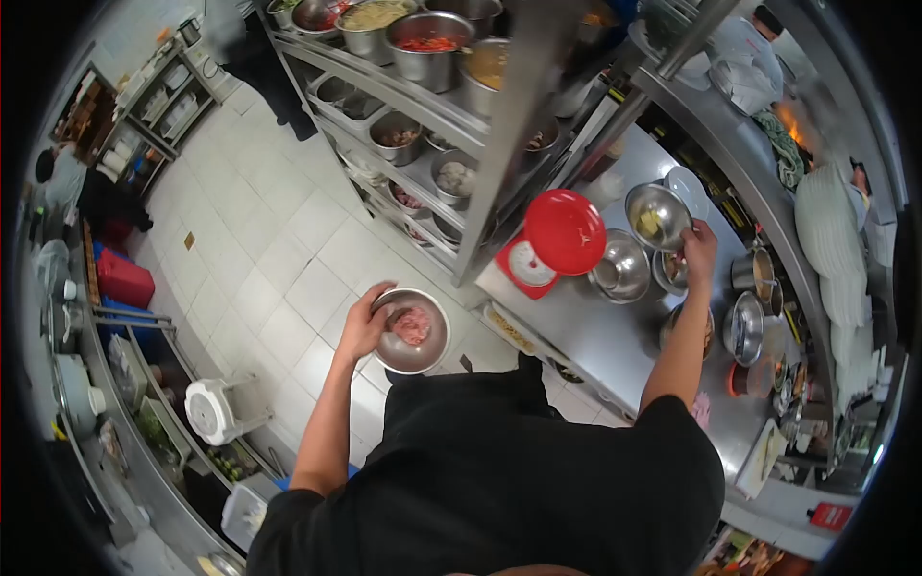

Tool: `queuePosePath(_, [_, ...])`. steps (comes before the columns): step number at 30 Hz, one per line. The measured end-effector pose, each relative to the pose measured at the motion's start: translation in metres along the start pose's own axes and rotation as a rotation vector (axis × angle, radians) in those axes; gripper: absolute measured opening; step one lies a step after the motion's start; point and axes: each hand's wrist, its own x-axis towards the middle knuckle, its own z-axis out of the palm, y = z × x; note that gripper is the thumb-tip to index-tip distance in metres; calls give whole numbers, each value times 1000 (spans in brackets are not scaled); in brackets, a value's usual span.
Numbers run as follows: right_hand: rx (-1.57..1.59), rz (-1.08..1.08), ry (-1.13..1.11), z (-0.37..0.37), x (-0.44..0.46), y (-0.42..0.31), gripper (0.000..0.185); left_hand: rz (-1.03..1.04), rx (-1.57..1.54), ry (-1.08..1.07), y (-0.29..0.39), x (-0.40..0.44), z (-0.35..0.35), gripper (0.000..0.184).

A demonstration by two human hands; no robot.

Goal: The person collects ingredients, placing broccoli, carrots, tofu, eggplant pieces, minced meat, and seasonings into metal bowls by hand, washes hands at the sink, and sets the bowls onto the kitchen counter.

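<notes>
My left hand [366, 322] grips the rim of a steel bowl [437, 336] holding pink raw meat [411, 325], held out over the tiled floor. To the right, my right hand [699, 250] holds the edge of another steel bowl [663, 206] with pale yellow pieces [650, 223] in it, tilted above the steel counter. Under and beside it stand an empty-looking steel bowl [624, 269] and a bowl [669, 272] with some food, partly hidden by my hand. A red kitchen scale [565, 232] with a round dial stands left of these bowls.
A metal rack [384, 144] with pots of ingredients rises ahead. More pots and a steel bowl [743, 328] line the counter [595, 331] at right. People work near a flame [789, 123] at upper right; others stand at left. A white stool [226, 408] is on the floor.
</notes>
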Motion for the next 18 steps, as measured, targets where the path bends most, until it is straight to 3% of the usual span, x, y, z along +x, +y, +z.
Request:
queuePosePath(2, [27, 54, -16, 14, -72, -47, 33, -82, -25, -274, 44, 26, -34, 59])
queuePosePath(3, [48, 74, 1, 32, -106, -66, 32, -57, -13, -289, 59, 38, -47, 59])
queuePosePath(5, [48, 123, -72, 75, -168, -114, 31, 216, 78, -530, 89, 59, -66, 70])
queuePosePath(6, [96, 112, -166, 99, -187, -118, 29, 237, 89, -542, 117, 66, -76, 70])
queuePosePath(8, [192, 130, -320, 162, -222, -135, 24, 279, 297, -823, 166, 70, -97, 70])
queuePosePath(9, [248, 98, -399, 190, -240, -157, 22, 290, 306, -836, 164, 75, -106, 70])
queuePosePath(11, [308, 151, -501, 241, -261, -200, 17, 596, 516, -892, 159, 90, -123, 68])
queuePosePath(12, [383, 187, -513, 262, -259, -206, 16, 615, 476, -925, 162, 96, -139, 51])
queuePosePath(13, [390, 173, -495, 271, -255, -225, 16, 636, 487, -932, 170, 99, -156, 51])
queuePosePath(15, [123, -68, -612, 282, -243, -272, 18, 497, 537, -844, 191, 98, -191, 29])
queuePosePath(17, [18, -671, -261, 303, -217, -308, 21, 463, 568, -741, 207, 98, -216, 20])
queuePosePath(18, [-36, -784, -204, 306, -196, -334, 20, 417, 592, -634, 209, 102, -226, 13])
